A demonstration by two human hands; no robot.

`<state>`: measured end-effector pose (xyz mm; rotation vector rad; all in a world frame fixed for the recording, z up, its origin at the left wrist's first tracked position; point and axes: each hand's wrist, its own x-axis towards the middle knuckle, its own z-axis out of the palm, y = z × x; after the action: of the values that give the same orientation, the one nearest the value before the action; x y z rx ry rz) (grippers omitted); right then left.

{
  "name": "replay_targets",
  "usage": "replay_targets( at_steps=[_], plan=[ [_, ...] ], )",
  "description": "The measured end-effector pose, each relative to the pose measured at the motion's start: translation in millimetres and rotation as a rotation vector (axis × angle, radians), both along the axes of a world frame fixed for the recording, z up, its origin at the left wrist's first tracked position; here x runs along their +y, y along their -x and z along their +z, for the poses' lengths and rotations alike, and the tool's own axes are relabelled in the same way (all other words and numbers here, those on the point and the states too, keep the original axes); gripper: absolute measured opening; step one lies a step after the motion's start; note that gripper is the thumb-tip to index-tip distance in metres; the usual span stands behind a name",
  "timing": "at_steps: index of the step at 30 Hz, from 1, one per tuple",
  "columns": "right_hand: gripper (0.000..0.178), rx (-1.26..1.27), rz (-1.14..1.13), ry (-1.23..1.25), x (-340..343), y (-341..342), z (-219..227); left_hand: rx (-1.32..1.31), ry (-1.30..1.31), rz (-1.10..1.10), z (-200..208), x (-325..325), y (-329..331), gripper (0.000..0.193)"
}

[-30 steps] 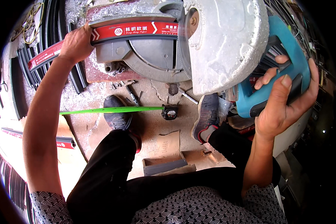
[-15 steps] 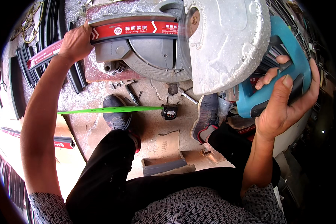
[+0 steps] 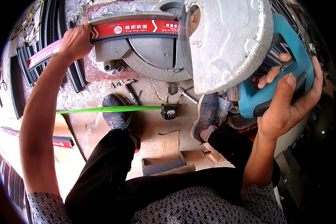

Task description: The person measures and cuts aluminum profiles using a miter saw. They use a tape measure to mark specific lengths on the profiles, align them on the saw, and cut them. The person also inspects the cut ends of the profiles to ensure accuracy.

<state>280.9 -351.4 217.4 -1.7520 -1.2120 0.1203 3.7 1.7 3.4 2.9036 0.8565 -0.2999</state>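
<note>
My left hand [image 3: 75, 42] is closed round a long metal profile [image 3: 128, 29] covered in red printed film, pressing it against the fence of a miter saw. The profile's right end runs in behind the saw's pale, dust-caked blade guard [image 3: 231, 44]; its left part sticks out past my wrist. Under it lies the grey turntable [image 3: 149, 54] with its curved scale. On the right, my right hand [image 3: 283, 97] wraps round the saw's teal handle [image 3: 300, 48], with fingertips through the loop. The blade [image 3: 185, 44] shows at the guard's left edge; the cut itself is hidden.
A tape measure [image 3: 169, 111] lies on the floor between my shoes, its green blade pulled out leftward. Pens and small offcuts lie near my left shoe [image 3: 117, 112]. Dark profiles [image 3: 52, 22] are stacked at upper left. A cardboard sheet with writing [image 3: 164, 145] lies nearer me.
The handle and guard have shifted slightly right with my right hand. My left hand and the profile stay almost where they were.
</note>
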Motion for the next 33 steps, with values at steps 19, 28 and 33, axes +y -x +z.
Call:
replay_targets(
  at_steps=[19,28,33],
  plan=[
    [0.057,-0.003,-0.031,0.014,0.8,1.0,-0.2,0.044,0.007,0.023,13.7,-7.1,-4.8,0.058],
    [0.057,0.006,-0.019,0.014,-0.2,1.2,-0.3,0.073,0.019,0.038,16.0,-6.7,-6.7,0.056],
    [0.056,0.004,-0.001,0.003,-0.8,-0.2,-1.0,0.053,0.019,0.029,15.6,-7.0,-6.3,0.056]
  ],
)
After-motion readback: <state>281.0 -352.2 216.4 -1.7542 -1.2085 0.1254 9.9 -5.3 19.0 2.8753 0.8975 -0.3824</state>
